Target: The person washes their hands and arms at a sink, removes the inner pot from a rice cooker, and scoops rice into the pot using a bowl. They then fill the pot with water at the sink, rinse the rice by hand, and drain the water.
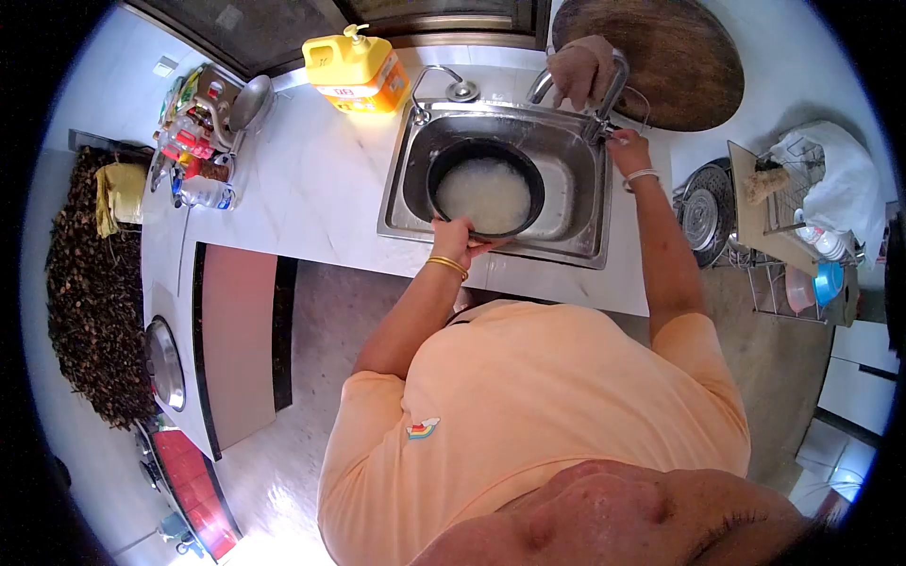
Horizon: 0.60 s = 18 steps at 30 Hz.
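A dark round pot (pixel 436 179) with cloudy, whitish contents sits in the left part of the metal sink (pixel 580 189). My left hand (pixel 455 240) grips the pot's near rim, its fingers wrapped at the edge. At the sink's back right corner, my right hand (pixel 628 151) is at the base of the faucet (pixel 615 90), with its fingers closed around the handle area. A brownish cloth (pixel 578 71) hangs over the faucet's spout. The small curved tap (pixel 418 92) stands behind the sink's left side.
On the white counter (pixel 302 170), a yellow jug with a pump (pixel 354 74) stands behind the sink to the left. Bottles (pixel 203 193) cluster farther left. A round wooden board (pixel 661 57) leans at the back right, near a rack (pixel 793 208) and a metal lid (pixel 703 217).
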{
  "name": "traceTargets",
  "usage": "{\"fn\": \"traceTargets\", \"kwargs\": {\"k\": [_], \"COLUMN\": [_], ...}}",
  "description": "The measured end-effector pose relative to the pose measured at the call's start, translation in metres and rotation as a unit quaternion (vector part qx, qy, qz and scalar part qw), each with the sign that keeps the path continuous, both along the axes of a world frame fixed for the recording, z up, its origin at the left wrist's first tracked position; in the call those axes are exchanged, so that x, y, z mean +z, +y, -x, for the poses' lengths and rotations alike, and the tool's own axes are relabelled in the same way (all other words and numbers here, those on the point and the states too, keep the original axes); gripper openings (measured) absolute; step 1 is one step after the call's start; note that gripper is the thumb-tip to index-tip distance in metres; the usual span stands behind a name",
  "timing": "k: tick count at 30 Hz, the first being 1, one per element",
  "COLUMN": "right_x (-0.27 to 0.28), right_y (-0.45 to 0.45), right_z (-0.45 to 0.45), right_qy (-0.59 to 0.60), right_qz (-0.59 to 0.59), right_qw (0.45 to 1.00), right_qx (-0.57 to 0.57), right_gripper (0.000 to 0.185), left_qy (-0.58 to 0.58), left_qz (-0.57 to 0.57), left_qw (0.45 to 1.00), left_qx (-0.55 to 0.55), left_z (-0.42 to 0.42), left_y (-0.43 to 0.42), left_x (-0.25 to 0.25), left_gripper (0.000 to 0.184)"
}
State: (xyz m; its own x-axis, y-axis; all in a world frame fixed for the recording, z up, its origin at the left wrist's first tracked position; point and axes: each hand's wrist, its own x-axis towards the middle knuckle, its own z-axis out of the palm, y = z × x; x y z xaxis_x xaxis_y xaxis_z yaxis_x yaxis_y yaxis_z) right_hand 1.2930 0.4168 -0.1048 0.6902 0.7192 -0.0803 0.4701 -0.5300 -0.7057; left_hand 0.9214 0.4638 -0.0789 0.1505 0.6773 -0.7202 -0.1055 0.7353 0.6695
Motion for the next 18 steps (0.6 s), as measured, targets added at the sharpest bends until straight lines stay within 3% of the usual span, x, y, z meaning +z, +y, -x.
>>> {"fn": "traceTargets", "kwargs": {"k": [1,3,5,7,8,10,11,13,14,15,17,18], "right_x": [-0.001,0.02,0.051,0.019,0.008,-0.007,-0.008,-0.007,-0.01,-0.012,-0.011,-0.007], "right_y": [0.001,0.012,0.022,0.032,0.036,0.042,0.043,0.047,0.048,0.044,0.032,0.026], "right_z": [0.009,0.058,0.116,0.148,0.164,0.191,0.197,0.205,0.204,0.202,0.204,0.207], "right_qy": [-0.246,-0.216,0.011,-0.138,-0.134,-0.17,-0.168,-0.066,-0.03,-0.031,0.127,0.127], "right_qz": [0.014,-0.116,-0.066,-0.12,-0.117,0.085,0.088,0.272,0.299,0.303,0.287,0.291], "right_qw": [0.969,0.964,0.959,0.884,0.885,0.901,0.9,0.853,0.822,0.819,0.805,0.803], "right_qx": [0.031,0.103,0.274,0.43,0.43,0.39,0.393,0.44,0.484,0.486,0.504,0.504], "right_gripper": [0.028,0.031,0.03,0.031,0.031,0.037,0.037,0.044,0.051,0.051,0.053,0.053], "left_qy": [0.007,-0.006,-0.016,-0.041,-0.039,0.012,0.013,0.006,0.004,-0.004,-0.015,-0.008], "left_qz": [-0.014,-0.017,-0.017,-0.03,-0.025,-0.059,-0.055,-0.056,-0.054,-0.048,-0.038,-0.041], "left_qw": [1.0,1.0,0.998,0.992,0.992,0.994,0.995,0.994,0.995,0.995,0.994,0.993], "left_qx": [0.019,-0.02,-0.062,-0.117,-0.118,-0.087,-0.084,-0.092,-0.088,-0.093,-0.097,-0.109], "left_z": [-0.001,0.006,0.014,0.02,0.021,0.019,0.02,0.02,0.021,0.022,0.022,0.022], "left_y": [-0.003,0.003,0.004,0.001,-0.002,-0.01,-0.013,-0.013,-0.012,-0.013,-0.013,-0.013], "left_x": [0.008,-0.013,-0.023,-0.021,-0.019,-0.012,-0.013,-0.012,-0.013,-0.013,-0.016,-0.017], "left_gripper": [0.043,0.048,0.053,0.066,0.066,0.053,0.053,0.053,0.053,0.054,0.054,0.054]}}
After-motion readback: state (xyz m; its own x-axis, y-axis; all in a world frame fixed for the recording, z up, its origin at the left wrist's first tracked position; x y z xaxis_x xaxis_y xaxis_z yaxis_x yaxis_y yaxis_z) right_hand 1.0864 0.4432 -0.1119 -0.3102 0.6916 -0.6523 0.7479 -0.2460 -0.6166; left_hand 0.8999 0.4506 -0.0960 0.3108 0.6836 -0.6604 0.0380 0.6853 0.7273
